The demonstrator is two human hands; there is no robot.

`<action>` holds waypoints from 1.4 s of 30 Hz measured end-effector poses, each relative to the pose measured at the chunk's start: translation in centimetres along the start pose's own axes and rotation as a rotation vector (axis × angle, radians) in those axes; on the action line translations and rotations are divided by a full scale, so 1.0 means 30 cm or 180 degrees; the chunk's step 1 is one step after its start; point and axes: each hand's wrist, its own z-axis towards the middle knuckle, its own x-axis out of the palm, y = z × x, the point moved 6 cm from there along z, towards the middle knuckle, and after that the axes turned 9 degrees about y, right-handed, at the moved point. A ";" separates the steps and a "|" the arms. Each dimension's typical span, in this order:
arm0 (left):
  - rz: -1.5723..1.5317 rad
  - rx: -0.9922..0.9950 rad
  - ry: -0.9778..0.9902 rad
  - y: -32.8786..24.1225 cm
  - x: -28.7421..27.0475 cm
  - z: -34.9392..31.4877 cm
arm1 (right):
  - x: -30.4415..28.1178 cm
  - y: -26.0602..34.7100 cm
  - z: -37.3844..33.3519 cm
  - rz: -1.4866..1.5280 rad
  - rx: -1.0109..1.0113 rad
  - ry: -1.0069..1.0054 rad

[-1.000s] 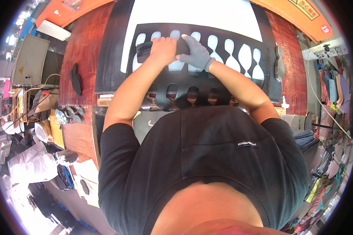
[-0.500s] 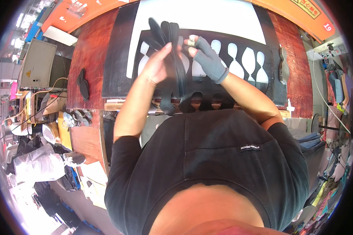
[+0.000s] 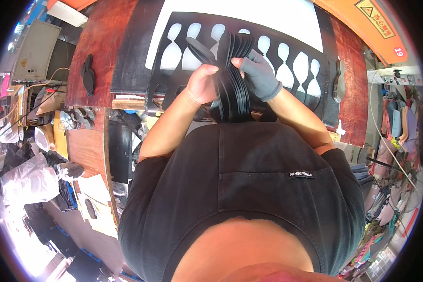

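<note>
A fanned stack of black sole-shaped cut-outs (image 3: 234, 94) stands upright between my two hands, in front of my chest. My bare left hand (image 3: 203, 85) grips it from the left, thumb pressed against the near face. My right hand (image 3: 259, 77), in a grey glove with bare fingertips, closes on the stack's right side; some of its fingers are hidden behind the pieces. One or more pieces (image 3: 200, 50) splay out to the upper left. Beneath lies a black sheet (image 3: 192, 21) with several sole-shaped holes, white showing through most of them.
Under the sheet is a white board (image 3: 249, 8) on a dark bench, with reddish-brown boards (image 3: 355, 101) at both sides. A black sole-shaped piece (image 3: 87, 75) rests on the left board, a sole-shaped object (image 3: 338, 81) at the right. An orange machine beam (image 3: 380, 28) crosses the far right.
My right hand has come in and closed on the stack, which was held by my left hand alone. The stack now sits further right and looks thicker. The view has shifted slightly.
</note>
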 end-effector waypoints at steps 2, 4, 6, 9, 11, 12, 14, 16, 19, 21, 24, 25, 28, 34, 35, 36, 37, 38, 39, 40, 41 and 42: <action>-0.0142 -0.0107 0.0243 0.019 0.018 0.006 | 0.010 0.011 -0.018 -0.0137 0.0035 -0.0019; -0.0358 -0.0187 0.0821 0.033 0.055 0.015 | 0.015 0.025 -0.036 -0.0505 0.0124 -0.0155; 0.0038 -0.0187 0.0742 0.047 0.052 0.018 | 0.025 0.044 -0.045 -0.1043 0.0121 -0.0195; 0.0478 -0.0257 0.0463 0.058 0.027 0.014 | 0.032 0.051 -0.044 -0.1274 0.0177 -0.0274; 0.0582 -0.0353 0.0372 0.063 0.011 0.007 | 0.038 0.053 -0.041 -0.1132 0.0091 -0.0257; 0.0517 -0.0378 0.0443 0.063 0.009 0.005 | 0.034 0.052 -0.042 -0.1060 0.0101 -0.0313; 0.0390 -0.0369 0.0565 0.064 0.004 0.006 | 0.029 0.046 -0.044 -0.0930 0.0204 -0.0341; 0.0257 -0.0299 0.0654 0.064 0.001 0.009 | 0.023 0.039 -0.047 -0.0764 0.0346 -0.0326; 0.0272 -0.0280 0.0644 0.073 -0.005 0.010 | 0.022 0.033 -0.046 -0.0553 0.0516 -0.0178; 0.0216 -0.0265 0.0571 0.081 -0.007 0.010 | 0.022 0.028 -0.042 -0.0512 0.0572 -0.0130; 0.0300 -0.0308 0.0411 0.092 -0.011 0.011 | 0.023 0.030 -0.033 -0.0952 0.0497 -0.0052; 0.0357 -0.0333 0.0352 0.094 -0.013 0.010 | 0.019 0.030 -0.032 -0.1013 0.0482 -0.0105; 0.0152 -0.0494 0.0170 0.097 -0.017 0.009 | 0.006 0.030 -0.032 -0.1024 0.0542 -0.0191; 0.0728 -0.0643 -0.0010 0.069 -0.009 0.008 | 0.019 0.050 -0.033 -0.0823 0.0296 0.0101; 0.0884 -0.0598 -0.0042 0.063 -0.006 0.011 | 0.024 0.052 -0.031 -0.0971 0.0195 0.0181; 0.1028 -0.0546 -0.0054 0.060 -0.001 0.017 | 0.027 0.055 -0.030 -0.1118 0.0092 0.0258; 0.1162 -0.0482 -0.0042 0.057 0.006 0.022 | 0.013 0.050 -0.032 -0.1164 0.0129 0.0091; 0.1119 -0.0414 0.0001 0.058 0.016 0.026 | -0.002 0.045 -0.029 -0.1213 0.0163 -0.0076; 0.1139 -0.0382 0.0029 0.057 0.023 0.028 | -0.014 0.042 -0.032 -0.1198 0.0150 -0.0182; 0.1156 -0.0353 0.0054 0.057 0.031 0.029 | -0.027 0.037 -0.025 -0.1052 0.0150 -0.0303; 0.1183 -0.0316 0.0080 0.053 0.037 0.028 | -0.024 0.038 -0.022 -0.0765 0.0004 -0.0168; 0.1311 -0.0276 0.0114 0.048 0.043 0.027 | -0.029 0.036 -0.018 -0.0429 -0.0049 -0.0151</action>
